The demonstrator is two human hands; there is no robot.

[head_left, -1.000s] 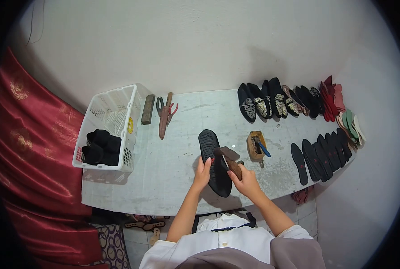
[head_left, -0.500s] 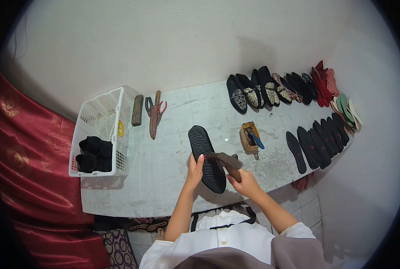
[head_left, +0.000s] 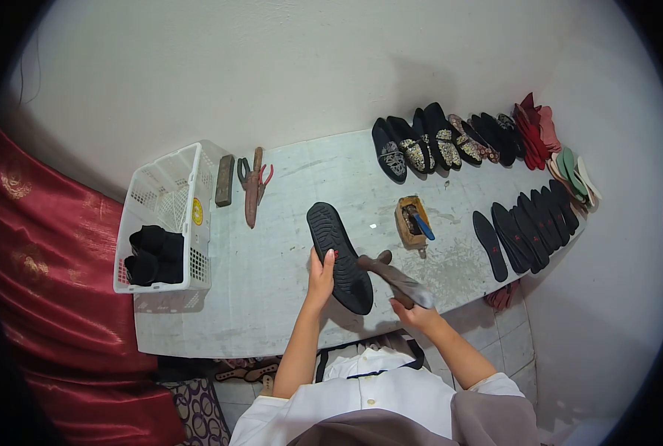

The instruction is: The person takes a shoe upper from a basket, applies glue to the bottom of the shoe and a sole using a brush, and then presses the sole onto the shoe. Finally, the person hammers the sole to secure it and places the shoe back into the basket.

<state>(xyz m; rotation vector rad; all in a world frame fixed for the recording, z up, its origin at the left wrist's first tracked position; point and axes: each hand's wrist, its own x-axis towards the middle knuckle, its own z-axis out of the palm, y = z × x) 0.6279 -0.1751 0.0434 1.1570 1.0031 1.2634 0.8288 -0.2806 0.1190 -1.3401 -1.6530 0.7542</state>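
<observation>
My left hand [head_left: 320,278] grips the side of a black shoe [head_left: 348,269], its ridged sole turned up and its toe end pointing down toward me. The thumb lies on the sole beside a small red mark. In my right hand [head_left: 419,318] is a hammer [head_left: 397,278], with the dark head close to the right edge of the sole. Both hands are over the near middle of the white table [head_left: 272,282]. The far side of the shoe is hidden.
A white plastic basket [head_left: 199,256] with black shoes stands left. Pliers [head_left: 265,178] and a dark block [head_left: 225,181] lie beside it. A small box [head_left: 403,223] holds a blue-handled tool. Decorated shoes [head_left: 391,152] and black insoles [head_left: 490,245] line the right side.
The hammer has moved right, off the middle of the sole, and its handle has swung round. My right hand has shifted right and down; my left hand still holds the shoe.
</observation>
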